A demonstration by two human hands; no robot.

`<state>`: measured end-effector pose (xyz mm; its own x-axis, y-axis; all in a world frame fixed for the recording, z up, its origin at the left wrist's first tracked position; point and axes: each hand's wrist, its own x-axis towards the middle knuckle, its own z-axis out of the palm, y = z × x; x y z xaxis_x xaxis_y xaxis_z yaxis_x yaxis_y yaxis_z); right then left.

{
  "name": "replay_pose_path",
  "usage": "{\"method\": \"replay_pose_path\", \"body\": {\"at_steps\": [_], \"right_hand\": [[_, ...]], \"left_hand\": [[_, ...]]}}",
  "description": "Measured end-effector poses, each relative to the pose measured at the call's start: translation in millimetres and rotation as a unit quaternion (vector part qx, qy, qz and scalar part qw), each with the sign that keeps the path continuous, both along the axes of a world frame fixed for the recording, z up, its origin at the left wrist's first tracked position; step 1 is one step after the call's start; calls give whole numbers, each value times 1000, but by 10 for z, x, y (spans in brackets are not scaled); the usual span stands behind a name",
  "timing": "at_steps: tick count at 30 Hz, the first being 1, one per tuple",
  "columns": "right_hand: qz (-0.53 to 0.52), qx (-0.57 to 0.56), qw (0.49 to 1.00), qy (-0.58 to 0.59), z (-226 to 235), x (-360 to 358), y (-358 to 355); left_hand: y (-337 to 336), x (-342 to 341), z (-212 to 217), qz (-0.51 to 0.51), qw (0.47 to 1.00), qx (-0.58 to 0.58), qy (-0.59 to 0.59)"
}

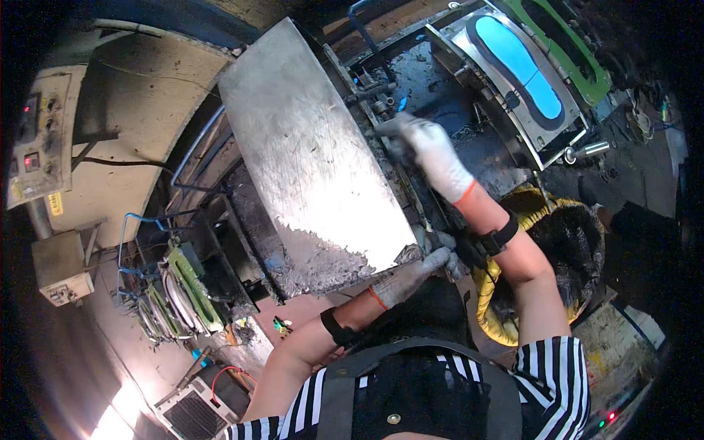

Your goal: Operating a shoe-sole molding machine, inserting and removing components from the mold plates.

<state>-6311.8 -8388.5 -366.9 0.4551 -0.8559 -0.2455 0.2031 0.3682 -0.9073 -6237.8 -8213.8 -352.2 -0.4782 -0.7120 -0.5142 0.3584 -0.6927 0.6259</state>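
A large scuffed metal plate [315,139] lies in front of me, with crumbled dark residue along its near edge. My left hand [418,277], in a soiled pale glove, is at the plate's near right corner. Its fingers curl around something dark that I cannot make out. Farther off, my right hand [438,156], in a white glove with an orange cuff, reaches over the plate's right edge beside dark metal fittings [383,103]. Its darkened fingertips are blurred, so their grip is unclear.
At the far right, a metal mould [546,128] carries a bright blue sole-shaped piece [513,55] beside a green frame [587,66]. A yellow-rimmed container [488,315] stands near my right arm. More green-framed moulds [192,286] and a control box [44,139] are on the left.
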Motion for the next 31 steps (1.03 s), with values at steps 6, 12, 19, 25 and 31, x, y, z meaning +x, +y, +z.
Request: {"method": "replay_pose_path", "body": {"at_steps": [6,12,19,25,31], "right_hand": [[-58,-423,860,280,137,233,126],[-69,-445,852,268,55,305,50],[-39,-343,916,203,365,-38,188],[-93,-191,955,205,167,-1402,1059],[-249,139,951,121,-313,-2747,1630]], "left_hand": [[-134,-23,1,-79,951,-163,-252],[-73,28,22,-32,999,-23,-24],[-39,-199,192,124,990,67,-32],[55,-436,191,203,978,45,-6],[158,-725,163,237,967,61,74]]}}
